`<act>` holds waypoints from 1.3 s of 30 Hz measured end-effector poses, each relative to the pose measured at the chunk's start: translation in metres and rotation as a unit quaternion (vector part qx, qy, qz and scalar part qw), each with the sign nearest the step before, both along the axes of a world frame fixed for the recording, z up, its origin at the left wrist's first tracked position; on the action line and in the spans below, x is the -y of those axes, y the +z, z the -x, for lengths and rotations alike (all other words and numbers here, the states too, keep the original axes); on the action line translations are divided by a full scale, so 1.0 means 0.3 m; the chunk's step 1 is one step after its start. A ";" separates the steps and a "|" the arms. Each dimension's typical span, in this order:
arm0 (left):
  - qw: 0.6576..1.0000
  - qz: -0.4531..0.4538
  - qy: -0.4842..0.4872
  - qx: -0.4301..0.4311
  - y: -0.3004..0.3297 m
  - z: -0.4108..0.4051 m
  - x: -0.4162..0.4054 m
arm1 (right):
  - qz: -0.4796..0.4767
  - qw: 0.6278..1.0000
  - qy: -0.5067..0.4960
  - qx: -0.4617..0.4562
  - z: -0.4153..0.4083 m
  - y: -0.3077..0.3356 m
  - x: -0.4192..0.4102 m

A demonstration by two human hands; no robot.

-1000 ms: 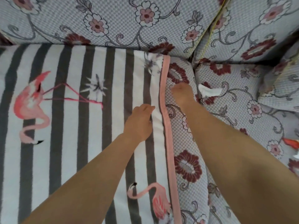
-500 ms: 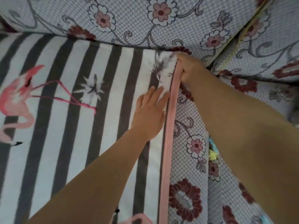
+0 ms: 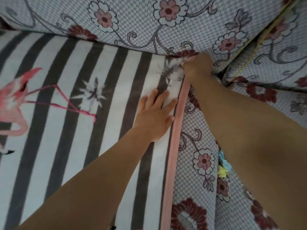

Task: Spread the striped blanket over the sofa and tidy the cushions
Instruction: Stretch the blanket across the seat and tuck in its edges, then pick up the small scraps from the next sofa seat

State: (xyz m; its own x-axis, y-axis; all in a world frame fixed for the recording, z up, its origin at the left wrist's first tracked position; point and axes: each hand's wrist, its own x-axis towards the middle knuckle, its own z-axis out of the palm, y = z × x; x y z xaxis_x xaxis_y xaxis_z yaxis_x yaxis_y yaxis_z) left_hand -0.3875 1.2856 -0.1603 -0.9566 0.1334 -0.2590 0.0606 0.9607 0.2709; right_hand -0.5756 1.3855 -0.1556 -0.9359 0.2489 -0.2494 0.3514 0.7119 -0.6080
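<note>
Striped grey-and-white blanket with pink flamingo print (image 3: 69,127) lies flat over the floral sofa seat (image 3: 196,155), showing no readable writing. Its pink bound edge (image 3: 172,155) runs just right of the left hand (image 3: 154,118), which presses flat with fingers spread. Above it, the right hand (image 3: 197,67) clenches the blanket's bunched corner against the floral back cushion (image 3: 149,22).

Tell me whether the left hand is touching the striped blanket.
Touching. The head view shows the left hand lying flat with fingers spread on the striped blanket, beside its pink edge, with no gap visible.
</note>
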 end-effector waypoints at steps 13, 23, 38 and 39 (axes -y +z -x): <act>0.999 0.044 0.007 0.018 -0.005 0.401 0.064 | -0.201 0.901 0.369 -0.104 -0.106 -0.081 -0.103; 0.997 0.071 0.009 0.034 -0.076 0.491 0.062 | -0.273 0.883 0.371 -0.086 -0.072 -0.158 -0.108; 0.987 0.026 -0.090 0.134 0.165 0.091 -0.202 | -0.261 0.837 0.448 0.175 -0.355 0.158 -0.659; 0.987 0.005 -0.087 0.133 0.172 0.068 -0.240 | -0.282 0.821 0.456 0.196 -0.394 0.146 -0.689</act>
State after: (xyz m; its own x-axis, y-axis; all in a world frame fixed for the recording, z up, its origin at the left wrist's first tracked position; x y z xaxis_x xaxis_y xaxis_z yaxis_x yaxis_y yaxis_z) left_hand -0.4078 1.3577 -0.1087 -0.8169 0.2869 -0.5004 0.1535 0.9444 0.2909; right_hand -0.4573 1.5923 -0.1120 -0.6728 -0.3312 -0.6615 -0.3945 0.9171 -0.0580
